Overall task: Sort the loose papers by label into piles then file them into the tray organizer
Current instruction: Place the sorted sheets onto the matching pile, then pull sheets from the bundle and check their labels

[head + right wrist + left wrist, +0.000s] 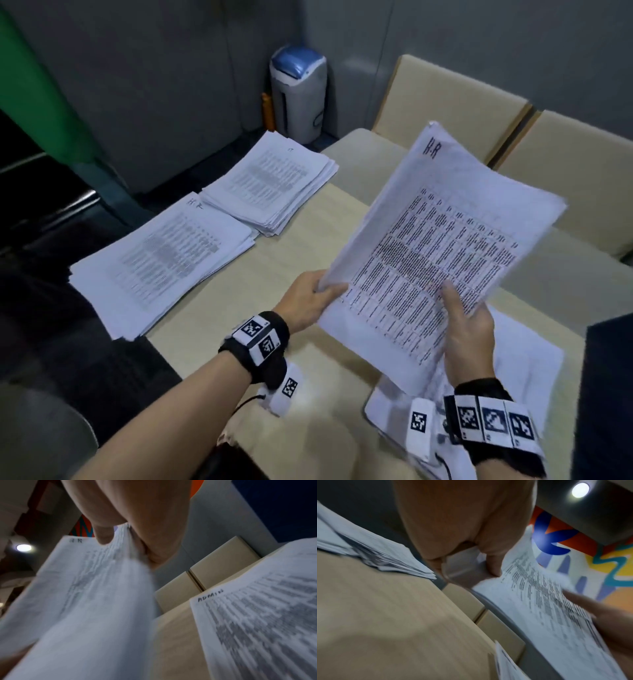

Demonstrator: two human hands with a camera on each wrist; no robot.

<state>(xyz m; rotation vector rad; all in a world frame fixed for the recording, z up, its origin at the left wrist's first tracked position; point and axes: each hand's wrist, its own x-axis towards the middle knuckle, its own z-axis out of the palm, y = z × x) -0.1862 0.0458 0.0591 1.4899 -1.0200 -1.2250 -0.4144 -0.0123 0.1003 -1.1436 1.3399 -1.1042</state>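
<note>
Two paper piles (164, 263) (270, 185) lie side by side at the tabletop's (274, 274) left edge. A third pile (520, 370) lies at the right, under the lifted sheaf (445, 240). Chairs (455, 102) stand behind the tabletop.

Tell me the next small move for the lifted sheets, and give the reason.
Probably swing the held white printed sheets, gripped by left hand and right hand, onto the nearer left paper pile: both appear hand-marked HR, though the pile's mark is faint.

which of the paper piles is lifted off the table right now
The HR stack, gripped by the left hand and right hand; the other piles lie flat on the table.
</note>
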